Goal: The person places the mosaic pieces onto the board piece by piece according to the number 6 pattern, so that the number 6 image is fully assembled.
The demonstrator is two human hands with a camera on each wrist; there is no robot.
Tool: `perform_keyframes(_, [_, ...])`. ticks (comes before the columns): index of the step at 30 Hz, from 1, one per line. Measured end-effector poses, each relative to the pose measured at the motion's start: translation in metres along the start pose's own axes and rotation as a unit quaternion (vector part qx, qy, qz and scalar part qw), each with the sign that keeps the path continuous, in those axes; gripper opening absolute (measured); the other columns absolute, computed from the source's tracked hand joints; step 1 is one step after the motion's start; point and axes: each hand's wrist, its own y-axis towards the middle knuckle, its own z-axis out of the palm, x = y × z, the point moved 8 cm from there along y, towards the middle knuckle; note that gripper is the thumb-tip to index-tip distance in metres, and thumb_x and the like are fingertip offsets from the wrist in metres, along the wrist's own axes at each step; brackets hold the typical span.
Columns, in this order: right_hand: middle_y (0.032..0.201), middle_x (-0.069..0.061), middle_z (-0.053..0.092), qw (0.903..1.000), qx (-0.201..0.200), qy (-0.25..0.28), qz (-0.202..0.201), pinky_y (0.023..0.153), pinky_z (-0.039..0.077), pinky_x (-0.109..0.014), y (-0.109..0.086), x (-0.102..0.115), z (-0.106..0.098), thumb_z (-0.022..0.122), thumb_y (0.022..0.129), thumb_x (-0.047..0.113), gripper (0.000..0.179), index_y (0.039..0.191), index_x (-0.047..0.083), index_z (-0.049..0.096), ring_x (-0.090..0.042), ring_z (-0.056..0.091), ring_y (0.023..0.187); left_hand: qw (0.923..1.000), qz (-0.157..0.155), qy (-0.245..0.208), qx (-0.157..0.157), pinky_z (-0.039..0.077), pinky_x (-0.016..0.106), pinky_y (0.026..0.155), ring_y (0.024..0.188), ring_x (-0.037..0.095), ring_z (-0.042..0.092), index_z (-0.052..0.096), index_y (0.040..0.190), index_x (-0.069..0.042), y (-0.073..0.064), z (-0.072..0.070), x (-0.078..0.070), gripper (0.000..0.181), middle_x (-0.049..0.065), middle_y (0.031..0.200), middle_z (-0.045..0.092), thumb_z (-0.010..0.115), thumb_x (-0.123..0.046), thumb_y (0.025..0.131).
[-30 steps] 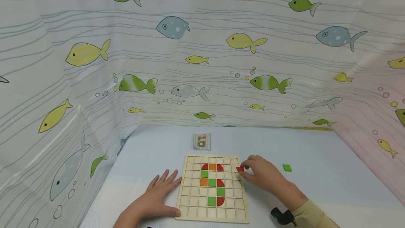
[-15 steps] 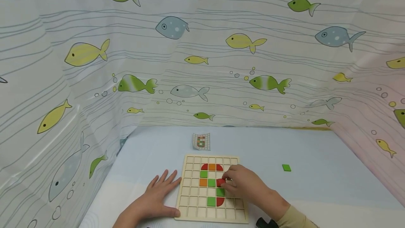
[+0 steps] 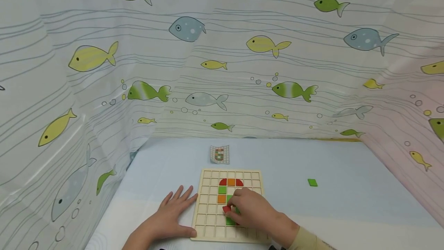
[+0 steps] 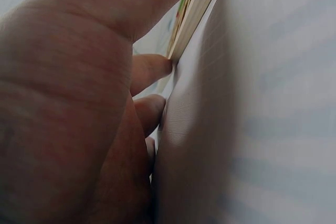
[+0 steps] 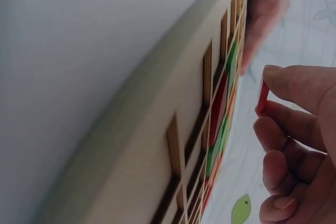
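Note:
A wooden grid board [image 3: 211,231] lies on the table with red, orange and green tiles set in several cells. My right hand [image 3: 252,208] is over the board's middle and pinches a red tile [image 3: 226,209] with a curved edge between thumb and forefinger. In the right wrist view that red tile [image 5: 263,97] is seen edge-on, apart from the board's surface. The right hand covers part of the tiles below it. My left hand [image 3: 170,216] rests with spread fingers at the board's left edge, its thumb touching the near left corner.
A loose green square tile [image 3: 312,182] lies on the table to the right. Behind the board lies a small paper card [image 3: 219,154] printed with a coloured grid pattern. A fish-patterned curtain [image 3: 239,68] rises around the table.
My right hand has carried the red tile leftward and nearer, from the board's right edge to above its middle. The left hand has stayed in place.

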Motion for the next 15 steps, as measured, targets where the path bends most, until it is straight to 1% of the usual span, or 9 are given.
perform_keyframes(3, [0.083,0.016,0.057,0.9999,0.01,0.003,-0.001,0.067,0.049,-0.018,0.002,0.007,0.005,0.073,0.09,0.038,0.016,0.094,0.022,0.076,-0.002,0.05,0.078,1.0,0.004,-0.002,-0.001,0.003,0.064,0.114,0.148,0.041,0.007,0.043,0.152,-0.018,0.0,-0.001,0.0,0.106,0.007,0.162,0.024,0.072,-0.075,0.067])
perform_keyframes(7, [0.083,0.018,0.057,0.9998,0.012,0.011,-0.008,0.067,0.048,-0.017,0.002,0.013,0.011,0.07,0.093,0.037,0.014,0.092,0.023,0.075,-0.001,0.049,0.076,1.0,0.004,-0.005,0.0,0.002,0.064,0.113,0.148,0.042,0.006,0.042,0.152,-0.018,0.0,0.0,0.0,0.106,0.008,0.162,0.023,0.072,-0.075,0.068])
perform_keyframes(11, [0.081,0.019,0.057,0.9998,0.009,0.008,-0.013,0.068,0.048,-0.018,0.003,0.015,0.016,0.071,0.092,0.038,0.015,0.09,0.023,0.075,-0.001,0.048,0.076,1.0,0.002,-0.001,0.001,0.003,0.064,0.114,0.148,0.042,0.006,0.042,0.152,-0.019,0.0,0.001,0.0,0.106,0.007,0.162,0.023,0.071,-0.076,0.068])
perform_keyframes(15, [0.078,0.02,0.053,0.9998,0.015,0.0,-0.014,0.067,0.047,-0.018,0.004,0.015,0.019,0.073,0.089,0.042,0.017,0.088,0.025,0.074,-0.001,0.047,0.075,1.0,0.002,-0.001,0.0,0.003,0.064,0.113,0.148,0.042,0.006,0.042,0.152,-0.018,0.001,0.0,0.0,0.106,0.008,0.162,0.024,0.072,-0.076,0.067])
